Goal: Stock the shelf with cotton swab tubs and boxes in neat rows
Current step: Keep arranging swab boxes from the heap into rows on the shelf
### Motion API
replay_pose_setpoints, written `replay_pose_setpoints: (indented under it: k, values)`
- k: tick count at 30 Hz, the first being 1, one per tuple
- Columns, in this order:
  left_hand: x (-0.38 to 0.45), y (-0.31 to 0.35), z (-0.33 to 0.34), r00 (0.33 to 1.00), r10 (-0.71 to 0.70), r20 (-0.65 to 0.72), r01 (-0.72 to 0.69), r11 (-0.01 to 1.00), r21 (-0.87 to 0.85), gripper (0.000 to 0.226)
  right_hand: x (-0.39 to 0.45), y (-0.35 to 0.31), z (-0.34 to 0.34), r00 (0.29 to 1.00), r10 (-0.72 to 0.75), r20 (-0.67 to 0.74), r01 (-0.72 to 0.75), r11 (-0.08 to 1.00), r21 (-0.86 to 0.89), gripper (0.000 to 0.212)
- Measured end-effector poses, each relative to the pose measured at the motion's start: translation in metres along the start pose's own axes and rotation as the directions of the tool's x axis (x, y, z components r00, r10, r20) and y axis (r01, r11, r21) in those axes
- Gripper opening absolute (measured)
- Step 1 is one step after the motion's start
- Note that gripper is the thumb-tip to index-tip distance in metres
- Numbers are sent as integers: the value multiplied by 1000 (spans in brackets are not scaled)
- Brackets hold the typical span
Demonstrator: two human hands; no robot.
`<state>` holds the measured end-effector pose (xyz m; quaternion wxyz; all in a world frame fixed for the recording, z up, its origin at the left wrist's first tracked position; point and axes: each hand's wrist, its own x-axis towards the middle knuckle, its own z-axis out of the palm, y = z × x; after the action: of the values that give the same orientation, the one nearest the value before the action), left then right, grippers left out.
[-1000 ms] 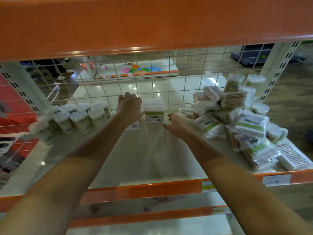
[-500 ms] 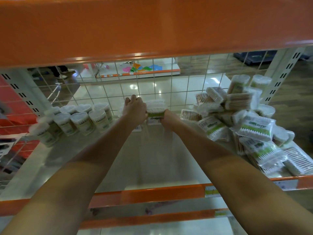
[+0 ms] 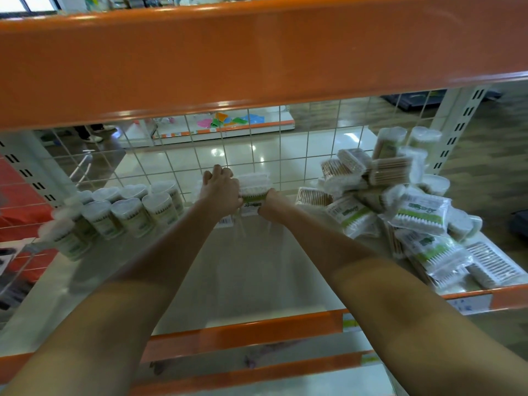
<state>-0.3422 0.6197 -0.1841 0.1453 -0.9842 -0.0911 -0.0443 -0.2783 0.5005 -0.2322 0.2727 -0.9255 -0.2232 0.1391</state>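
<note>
Pale and glossy, the shelf board (image 3: 234, 281) runs back to a white wire grid panel (image 3: 285, 155), with an orange shelf beam (image 3: 257, 52) across the top of the view and an orange front rail (image 3: 243, 335) below. Beyond the grid lies a shiny tiled shop floor (image 3: 243, 155).

Both bare arms reach to the back of the shelf. The left hand (image 3: 220, 190) and the right hand (image 3: 271, 202) clamp a clear cotton swab box (image 3: 253, 192) between them, fingers curled against its left and right sides; the box stands upright just in front of the grid, its green label band facing forward. A second clear box (image 3: 225, 220) shows partly beneath the left wrist, touching the first box's left side as far as can be seen.

One second ago the right hand lay flat on the board just beside the box, apart from it; half a second ago it had closed onto the box's right side, and now both hands press it from either side. The box sits in much the same spot near the grid.

To the left, round cotton swab tubs (image 3: 128, 210) stand in two rows, unchanged. To the right, a loose pile of bagged swab packs and boxes (image 3: 400, 207) rests where it was.
</note>
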Motion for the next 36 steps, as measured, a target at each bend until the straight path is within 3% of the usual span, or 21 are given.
replay_pose_setpoints:
  k: [7, 16, 23, 28, 31, 36]
  values:
    - [-8, -3, -8, 1000, -3, -12, 3, 1000, -14, 48, -7, 4, -7, 999, -39, 29, 40, 999, -16, 28]
    - [-12, -3, -22, 996, 9, -94, -11, 1000, -24, 52, -32, 15, -32, 999, -29, -30, 32, 995, 90, 31]
    - [-24, 15, -25, 988, 40, -146, -52, 995, -80, 47, -47, 25, -38, 997, -19, -71, 13, 996, -87, 33]
    - [-28, 54, -21, 979, 134, -150, -149, 985, -92, 45, -64, 50, -45, 977, -139, -160, 84, 948, -306, 33]
    - [-27, 80, -17, 976, 191, -109, -200, 977, -77, 48, -77, 72, -55, 952, -175, -251, 78, 932, -355, 30]
    - [-25, 120, -13, 958, 270, -93, -277, 958, -70, 48, -109, 107, -71, 952, -165, -257, 51, 916, -398, 36]
